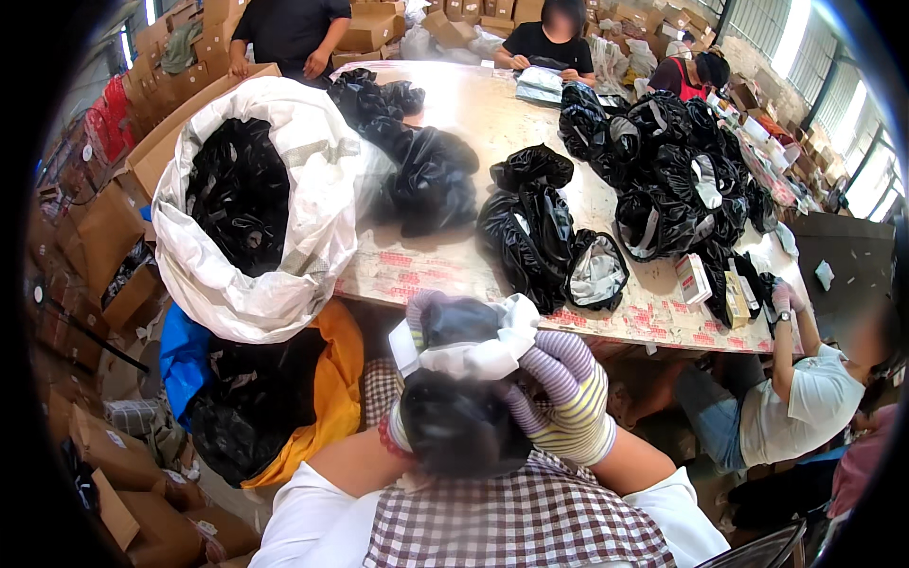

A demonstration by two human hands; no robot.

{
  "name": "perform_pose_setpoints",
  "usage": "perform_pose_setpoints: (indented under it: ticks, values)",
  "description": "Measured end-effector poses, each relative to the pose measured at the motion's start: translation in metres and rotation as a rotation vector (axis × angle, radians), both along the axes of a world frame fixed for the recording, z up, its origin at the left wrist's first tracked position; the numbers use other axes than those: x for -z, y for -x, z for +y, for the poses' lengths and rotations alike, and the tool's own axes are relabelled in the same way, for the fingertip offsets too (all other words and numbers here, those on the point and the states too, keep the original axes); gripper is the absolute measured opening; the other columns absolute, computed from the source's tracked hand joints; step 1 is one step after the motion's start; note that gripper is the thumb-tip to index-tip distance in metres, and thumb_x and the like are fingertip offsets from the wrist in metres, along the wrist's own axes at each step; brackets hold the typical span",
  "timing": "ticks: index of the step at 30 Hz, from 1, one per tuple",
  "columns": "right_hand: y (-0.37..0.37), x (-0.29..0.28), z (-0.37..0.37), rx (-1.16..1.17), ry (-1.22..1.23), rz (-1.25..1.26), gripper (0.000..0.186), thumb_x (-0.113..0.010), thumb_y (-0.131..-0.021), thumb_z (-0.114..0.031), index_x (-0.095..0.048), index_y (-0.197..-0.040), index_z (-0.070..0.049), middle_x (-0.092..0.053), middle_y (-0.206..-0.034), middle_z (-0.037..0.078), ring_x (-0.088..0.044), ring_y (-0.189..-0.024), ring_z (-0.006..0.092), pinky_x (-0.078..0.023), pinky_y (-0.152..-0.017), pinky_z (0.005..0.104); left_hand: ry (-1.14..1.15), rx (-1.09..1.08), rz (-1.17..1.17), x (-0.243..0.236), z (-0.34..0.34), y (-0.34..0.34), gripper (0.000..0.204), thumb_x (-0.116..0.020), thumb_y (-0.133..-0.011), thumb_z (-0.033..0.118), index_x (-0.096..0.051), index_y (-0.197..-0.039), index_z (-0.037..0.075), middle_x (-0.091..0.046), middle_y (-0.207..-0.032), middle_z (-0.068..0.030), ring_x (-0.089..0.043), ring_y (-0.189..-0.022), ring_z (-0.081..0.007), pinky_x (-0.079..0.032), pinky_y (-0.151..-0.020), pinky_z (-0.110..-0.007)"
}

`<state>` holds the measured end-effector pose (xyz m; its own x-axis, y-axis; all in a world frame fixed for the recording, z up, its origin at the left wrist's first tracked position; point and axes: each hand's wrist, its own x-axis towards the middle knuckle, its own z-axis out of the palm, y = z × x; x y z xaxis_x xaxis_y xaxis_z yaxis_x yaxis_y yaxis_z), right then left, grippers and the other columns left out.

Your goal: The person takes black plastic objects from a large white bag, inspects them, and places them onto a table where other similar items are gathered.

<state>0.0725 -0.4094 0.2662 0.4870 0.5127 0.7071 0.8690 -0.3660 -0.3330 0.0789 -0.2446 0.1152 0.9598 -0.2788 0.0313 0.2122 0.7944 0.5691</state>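
A shiny black plastic bag with crumpled white material at its top sits in front of the person's chest, just off the near edge of a pale wooden table. The left hand, in a striped knit glove, grasps the bundle's left side, partly hidden by it; the right hand, in a matching glove, grips its right side. To the left stand a white woven sack and a blue-and-orange sack, both holding black plastic. Black plastic bundles crowd the table's right; a co-worker in a white shirt reaches there.

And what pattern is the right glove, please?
The right glove: purple, white and yellow stripes, best in the head view.
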Motion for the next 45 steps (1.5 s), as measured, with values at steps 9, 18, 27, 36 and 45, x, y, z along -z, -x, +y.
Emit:
perform_pose_setpoints:
  ticks: [9,18,27,36,45]
  values:
    - [0.012,-0.002,0.008,-0.115,-0.15,0.162,0.034,-0.057,-0.084,0.009,-0.06,-0.116,-0.001,-0.066,-0.106,0.019,-0.069,-0.091,0.0319,-0.056,-0.079,0.0378,-0.027,-0.211,-0.392,-0.093,-0.009,0.031,0.036,-0.066,-0.089,0.002,-0.049,-0.12,-0.002,-0.063,-0.109,-0.0136,-0.064,-0.102,-0.0181,-0.055,-0.086,-0.028]
    - [0.005,-0.039,-0.041,-1.147,0.147,1.333,0.025,-0.08,-0.084,-0.012,-0.069,-0.101,0.002,-0.073,-0.096,0.013,-0.071,-0.09,0.0247,-0.055,-0.079,0.0361,-0.333,0.652,-0.991,-0.097,-0.004,0.068,0.012,-0.064,-0.081,0.003,-0.063,-0.093,0.002,-0.064,-0.087,-0.007,-0.06,-0.088,-0.0182,-0.051,-0.08,-0.032]
    - [-0.021,0.043,0.066,-0.546,0.34,1.422,0.029,-0.064,-0.095,-0.031,-0.073,-0.1,-0.003,-0.075,-0.096,0.01,-0.068,-0.089,0.0117,-0.052,-0.085,0.0262,-0.383,0.731,-0.913,-0.009,-0.019,0.071,0.027,-0.055,-0.094,0.007,-0.057,-0.121,0.002,-0.06,-0.11,-0.0068,-0.058,-0.103,-0.0159,-0.051,-0.088,-0.031]
    - [-0.042,0.083,0.004,0.131,-0.623,0.694,0.025,-0.053,-0.094,-0.005,-0.057,-0.118,-0.001,-0.064,-0.096,0.008,-0.061,-0.097,0.0233,-0.05,-0.088,0.0396,-0.261,-0.252,-0.292,-0.068,0.052,-0.031,0.031,-0.051,-0.098,0.011,-0.054,-0.127,0.004,-0.058,-0.12,-0.0083,-0.056,-0.111,-0.0171,-0.046,-0.096,-0.031]
    - [-0.028,0.034,0.032,-0.129,0.093,0.044,0.032,-0.076,-0.081,-0.019,-0.062,-0.105,-0.004,-0.061,-0.085,0.015,-0.061,-0.072,0.0321,-0.051,-0.067,0.0422,-0.725,-0.496,-0.475,-0.038,0.026,-0.081,0.034,-0.047,-0.101,0.015,-0.05,-0.134,0.005,-0.055,-0.129,-0.0097,-0.054,-0.118,-0.0184,-0.042,-0.104,-0.031]
